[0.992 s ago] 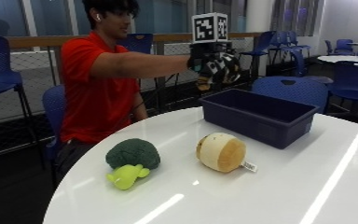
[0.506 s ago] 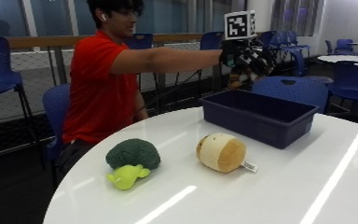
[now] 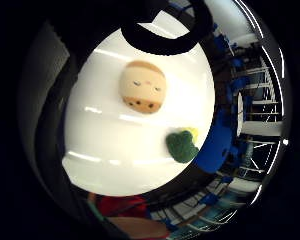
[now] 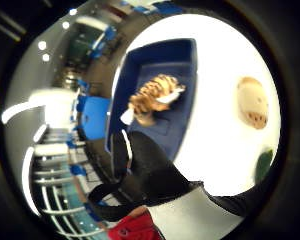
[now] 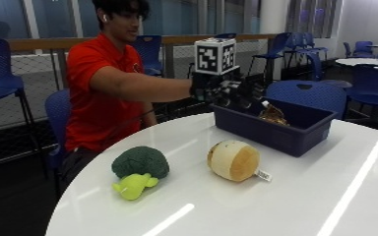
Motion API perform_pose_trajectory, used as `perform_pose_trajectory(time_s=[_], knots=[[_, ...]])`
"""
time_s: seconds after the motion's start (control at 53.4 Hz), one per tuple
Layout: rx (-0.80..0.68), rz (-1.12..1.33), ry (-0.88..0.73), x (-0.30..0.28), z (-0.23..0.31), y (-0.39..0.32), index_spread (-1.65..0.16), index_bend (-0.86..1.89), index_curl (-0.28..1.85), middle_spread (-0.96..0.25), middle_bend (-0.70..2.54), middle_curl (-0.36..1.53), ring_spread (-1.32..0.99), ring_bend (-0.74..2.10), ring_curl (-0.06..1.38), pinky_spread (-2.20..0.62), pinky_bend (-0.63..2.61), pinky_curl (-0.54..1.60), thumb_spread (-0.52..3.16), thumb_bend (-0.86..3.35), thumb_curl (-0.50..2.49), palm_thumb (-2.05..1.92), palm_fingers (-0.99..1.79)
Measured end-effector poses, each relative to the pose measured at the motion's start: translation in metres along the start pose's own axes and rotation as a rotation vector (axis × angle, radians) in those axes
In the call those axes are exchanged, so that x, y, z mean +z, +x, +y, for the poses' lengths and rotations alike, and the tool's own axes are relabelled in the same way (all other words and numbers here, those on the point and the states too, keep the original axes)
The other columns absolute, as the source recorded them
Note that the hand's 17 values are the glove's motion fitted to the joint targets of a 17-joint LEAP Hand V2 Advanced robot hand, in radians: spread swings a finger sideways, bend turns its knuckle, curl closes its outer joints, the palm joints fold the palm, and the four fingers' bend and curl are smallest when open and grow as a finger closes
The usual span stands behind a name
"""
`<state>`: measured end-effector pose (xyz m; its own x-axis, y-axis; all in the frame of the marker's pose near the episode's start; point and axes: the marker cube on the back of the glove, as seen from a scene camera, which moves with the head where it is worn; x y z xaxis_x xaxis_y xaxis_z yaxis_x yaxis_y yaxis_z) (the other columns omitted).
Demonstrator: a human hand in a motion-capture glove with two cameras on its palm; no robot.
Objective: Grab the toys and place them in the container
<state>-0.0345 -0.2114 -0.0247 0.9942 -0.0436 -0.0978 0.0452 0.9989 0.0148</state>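
The grip (image 5: 238, 93), the gloved right hand, is seen in the outside view at the end of an outstretched arm, over the near end of the blue container (image 5: 277, 135). Nothing is held in it; its fingers appear spread, with a black-gloved finger (image 4: 150, 165) shown extended in the thumb-side palm view. Just beyond the hand, a brown striped toy (image 5: 272, 115) is seen inside the container, its top showing above the rim; in the thumb-side palm view it is shown against the blue floor of the container, apart from the glove. Whether it is resting on the floor cannot be told.

The container is placed on the white round bench (image 5: 320, 196), toward its far side. Two more toys are left on the bench, well apart from the container: a round tan plush with a small white tag (image 5: 234, 160) and, beside it, a green plush broccoli with a yellow-green stalk (image 5: 139, 169). Both are also seen on the bench in the little-finger-side palm view.
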Motion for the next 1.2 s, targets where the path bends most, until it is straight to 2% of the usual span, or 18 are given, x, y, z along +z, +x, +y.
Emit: perform_pose_trajectory(time_s=[0.318,0.562,0.992,1.198], knots=[[0.163,0.11,0.013,0.044,0.071,0.156,-0.33,0.12,0.23,-0.11,0.18,0.41,-0.02,0.34,0.27,0.08,0.78,0.3,1.01,-0.09,0.28,-0.11,-0.17],[0.264,0.092,-0.022,0.056,0.102,0.227,-0.33,0.12,0.22,-0.09,0.16,0.38,-0.02,0.27,0.27,0.09,0.71,0.28,0.98,-0.08,0.24,-0.1,-0.16],[0.338,-0.046,-0.129,0.11,0.119,0.265,-0.34,0.09,0.17,-0.07,0.13,0.29,0.01,0.19,0.27,0.13,1.06,0.38,0.93,-0.07,0.23,-0.08,-0.17],[0.331,0.005,-0.155,0.125,0.113,0.26,-0.35,0.12,0.17,-0.06,0.13,0.26,0.02,0.18,0.27,0.12,1.19,0.41,0.97,-0.05,0.23,-0.04,-0.15]])
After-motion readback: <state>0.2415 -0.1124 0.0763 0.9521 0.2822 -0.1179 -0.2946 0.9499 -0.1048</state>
